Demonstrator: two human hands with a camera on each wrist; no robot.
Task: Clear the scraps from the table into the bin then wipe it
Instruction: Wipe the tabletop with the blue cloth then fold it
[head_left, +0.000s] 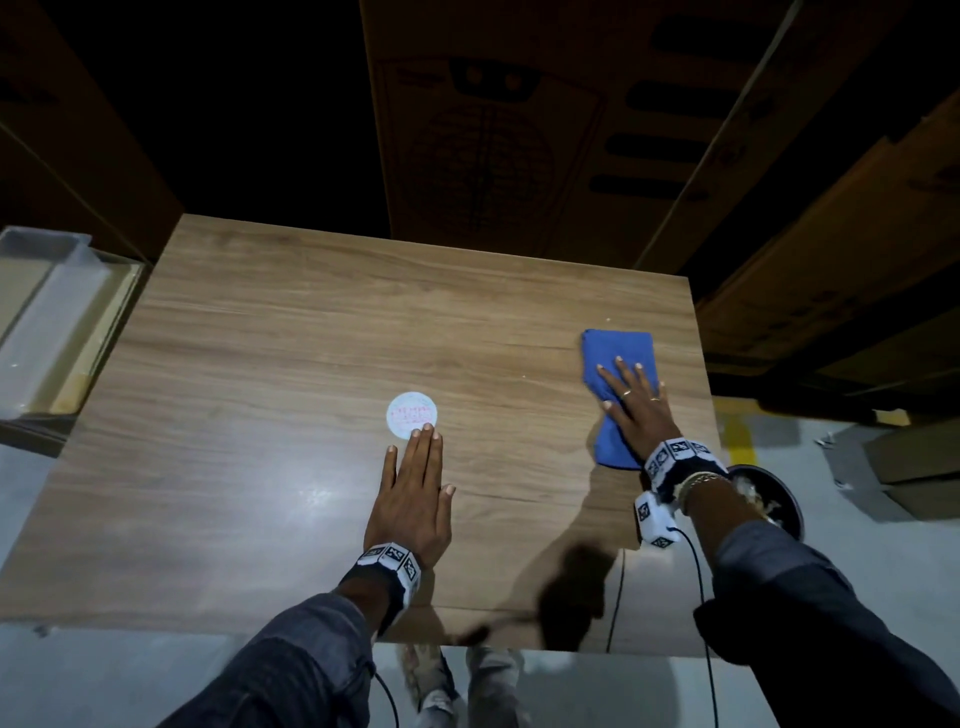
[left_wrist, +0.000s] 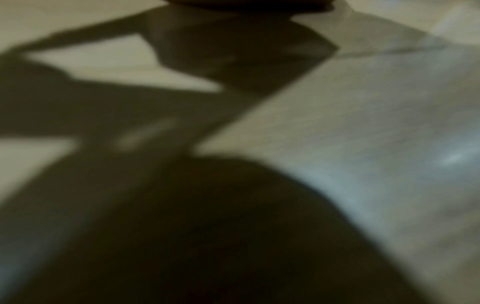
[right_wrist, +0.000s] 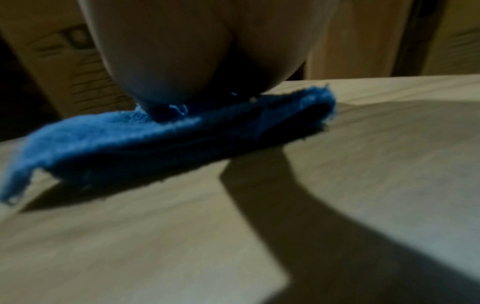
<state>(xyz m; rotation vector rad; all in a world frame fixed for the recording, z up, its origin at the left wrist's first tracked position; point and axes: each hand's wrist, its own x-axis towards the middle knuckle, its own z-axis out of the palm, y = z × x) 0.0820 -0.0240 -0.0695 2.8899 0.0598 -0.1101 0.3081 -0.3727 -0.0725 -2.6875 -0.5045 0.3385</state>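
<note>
- Wiping looks underway: right hand (head_left: 631, 410) lies flat, fingers spread, pressing blue cloth (head_left: 618, 364) onto counter (head_left: 311, 312) near its right edge.
- Cloth is soft, folded terry; it will likely bunch, so press mid-fold, not at the loose corner.
- Left hand (head_left: 413, 499) rests flat, fingers together, tips touching round white sticker (head_left: 412, 414).
- Bin (head_left: 769, 499) sits beside the counter, scraps inside.
- Tiny crumbs remain near the cloth.

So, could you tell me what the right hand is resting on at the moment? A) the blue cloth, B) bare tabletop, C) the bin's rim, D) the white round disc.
A: the right hand lies with straight fingers flat on the blue cloth.
</note>
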